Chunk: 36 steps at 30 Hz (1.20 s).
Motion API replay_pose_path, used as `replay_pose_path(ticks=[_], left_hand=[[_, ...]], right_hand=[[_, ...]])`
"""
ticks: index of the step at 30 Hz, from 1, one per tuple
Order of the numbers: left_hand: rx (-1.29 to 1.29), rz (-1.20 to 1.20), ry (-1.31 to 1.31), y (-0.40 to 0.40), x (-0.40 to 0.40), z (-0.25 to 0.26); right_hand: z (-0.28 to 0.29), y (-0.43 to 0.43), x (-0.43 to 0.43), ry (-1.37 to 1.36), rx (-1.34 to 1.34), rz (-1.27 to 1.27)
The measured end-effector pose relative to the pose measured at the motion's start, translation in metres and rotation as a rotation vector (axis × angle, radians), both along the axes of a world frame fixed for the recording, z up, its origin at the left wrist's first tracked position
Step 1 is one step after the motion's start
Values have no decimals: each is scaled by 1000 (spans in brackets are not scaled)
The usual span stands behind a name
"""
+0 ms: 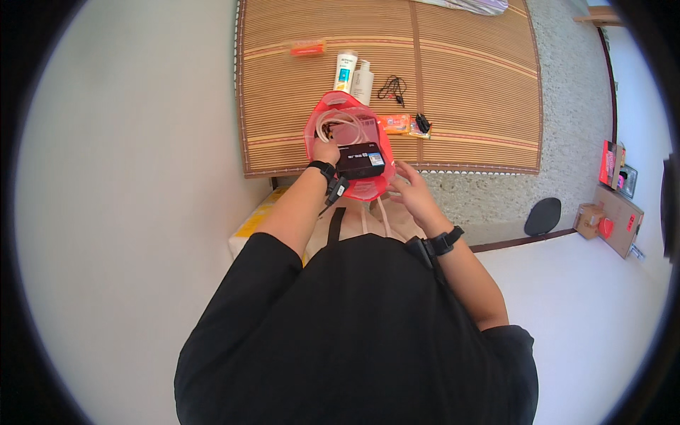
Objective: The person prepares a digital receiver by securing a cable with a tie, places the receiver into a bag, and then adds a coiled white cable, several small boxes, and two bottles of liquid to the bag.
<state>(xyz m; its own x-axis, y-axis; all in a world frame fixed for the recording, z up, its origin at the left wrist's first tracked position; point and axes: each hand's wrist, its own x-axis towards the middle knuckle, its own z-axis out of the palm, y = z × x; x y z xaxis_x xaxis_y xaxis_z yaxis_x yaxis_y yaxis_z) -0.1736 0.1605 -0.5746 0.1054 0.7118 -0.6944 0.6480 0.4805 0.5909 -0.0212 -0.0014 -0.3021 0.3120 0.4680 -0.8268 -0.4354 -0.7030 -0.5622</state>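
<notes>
A red bag (386, 143) stands wide open before me at the mat's near edge, with a black box (361, 161) and a coiled white cable (340, 125) inside. My left hand (325, 151) reaches into it beside the box, its fingers partly hidden by the cable and contents. At the bag's right rim is my right hand (411, 190), fingers spread; whether it touches the rim is unclear. Just beyond the bag lie a white shampoo bottle (345, 71) and a white pump bottle (363, 85). To their right are a thin black cable (393, 90) and an orange packet (395, 124).
The slatted bamboo mat (478, 106) spans the area ahead. On it are a black coiled item (423, 122) and, farther back, another orange packet (308, 48). A wall rises at left. Cardboard boxes (588, 220) and a dark oval object (543, 217) stand on the right.
</notes>
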Motion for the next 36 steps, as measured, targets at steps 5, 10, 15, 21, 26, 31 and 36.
replay_pose_path(ticks=[5, 10, 15, 21, 26, 31, 36], left_hand=[[78, -64, 157, -3, 5, -6], [89, -67, 163, -20, 23, -1], [81, 44, 156, -38, 28, -43], [121, 40, 201, -44, 30, -41], [181, 90, 222, -52, 24, -94], [-94, 221, 408, -48, 47, -101], [-185, 190, 603, -40, 60, -96]], right_hand=[[-8, -39, 12, -27, 32, -133], [0, -63, 24, 52, -47, -221], [-5, -94, 27, 85, -67, -272], [-4, -115, 33, 70, -137, -307], [-9, -129, 32, 75, -154, -338], [-13, -134, 34, 84, -169, -314], [-17, -132, 42, 70, -166, -291]])
